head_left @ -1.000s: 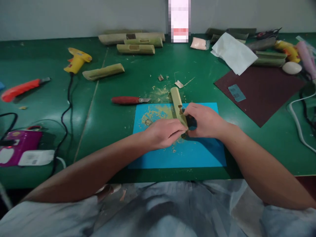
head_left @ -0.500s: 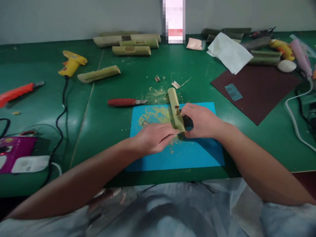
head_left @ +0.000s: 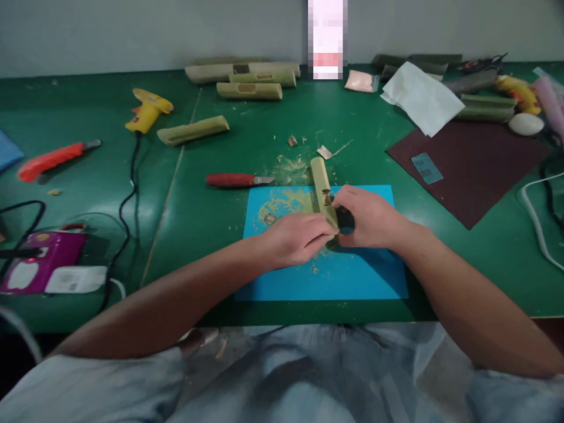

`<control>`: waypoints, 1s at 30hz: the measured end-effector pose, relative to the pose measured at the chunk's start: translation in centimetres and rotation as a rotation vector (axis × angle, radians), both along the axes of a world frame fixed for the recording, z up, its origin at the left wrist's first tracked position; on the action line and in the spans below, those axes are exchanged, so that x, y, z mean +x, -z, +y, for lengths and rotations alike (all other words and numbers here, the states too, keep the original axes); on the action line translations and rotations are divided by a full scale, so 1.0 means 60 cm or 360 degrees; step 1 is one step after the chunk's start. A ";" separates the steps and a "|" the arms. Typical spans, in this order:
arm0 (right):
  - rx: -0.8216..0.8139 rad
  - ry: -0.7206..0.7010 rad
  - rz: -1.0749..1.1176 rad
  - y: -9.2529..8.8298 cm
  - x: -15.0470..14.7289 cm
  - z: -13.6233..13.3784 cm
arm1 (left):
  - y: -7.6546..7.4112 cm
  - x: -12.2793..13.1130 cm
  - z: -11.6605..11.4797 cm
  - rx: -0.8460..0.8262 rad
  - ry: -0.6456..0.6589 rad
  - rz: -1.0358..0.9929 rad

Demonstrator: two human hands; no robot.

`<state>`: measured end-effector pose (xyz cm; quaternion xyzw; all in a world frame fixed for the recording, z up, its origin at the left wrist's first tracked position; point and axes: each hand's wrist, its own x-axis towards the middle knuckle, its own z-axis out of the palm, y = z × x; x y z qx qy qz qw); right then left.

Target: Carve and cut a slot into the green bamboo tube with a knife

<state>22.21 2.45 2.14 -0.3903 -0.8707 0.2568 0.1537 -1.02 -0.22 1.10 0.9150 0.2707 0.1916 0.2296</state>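
A short bamboo tube [head_left: 320, 176] with a notch cut in its side lies slantwise over a blue sheet [head_left: 374, 276], its far end past the sheet's top edge. My right hand [head_left: 370, 217] grips the tube from the right, thumb near the notch and fingers curled under the near end. At that same near end, my left hand [head_left: 299, 238] is closed, its fingertips pressed together against the bamboo. Whatever it may pinch there is hidden. Pale shavings [head_left: 286, 202] cover part of the sheet. Left of the tube lies a red-handled knife [head_left: 231, 180], untouched.
Several bamboo pieces [head_left: 249, 91] line the back. To the left are a yellow glue gun [head_left: 147, 111], a red cutter [head_left: 53, 161] and a purple power block [head_left: 44, 258] with cables. On the right, white paper [head_left: 420, 97] overlaps a dark brown sheet [head_left: 467, 176].
The view has swung slightly left, so the table things sit farther right. My left hand has slid a little up and over the tube's near end; my right hand keeps its grip.
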 end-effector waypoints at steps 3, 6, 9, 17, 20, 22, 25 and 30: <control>-0.0025 -0.0002 -0.0017 0.000 -0.001 0.000 | 0.000 -0.003 0.000 -0.0039 -0.0022 0.0005; -0.0011 -0.0004 -0.0012 -0.001 -0.001 0.000 | 0.001 0.000 0.003 -0.0047 -0.0017 -0.0008; 0.0009 0.0008 0.0001 -0.001 -0.002 0.000 | 0.001 0.000 0.004 -0.0017 0.0020 0.0008; -0.0017 0.0013 -0.0006 -0.003 -0.003 0.000 | 0.001 0.002 0.000 0.0015 -0.0002 0.0046; -0.0050 0.0026 -0.0001 -0.002 -0.003 -0.001 | 0.001 -0.002 -0.002 0.0007 -0.0025 0.0076; -0.0067 0.0034 -0.0005 -0.002 -0.002 -0.001 | 0.002 -0.004 -0.002 0.0018 -0.0046 0.0066; -0.0060 0.0039 -0.0017 -0.002 -0.001 0.000 | 0.002 0.000 0.000 0.0045 -0.0023 0.0044; -0.0092 0.0042 -0.0018 -0.005 -0.001 0.000 | 0.002 0.005 0.004 0.0023 -0.0027 0.0048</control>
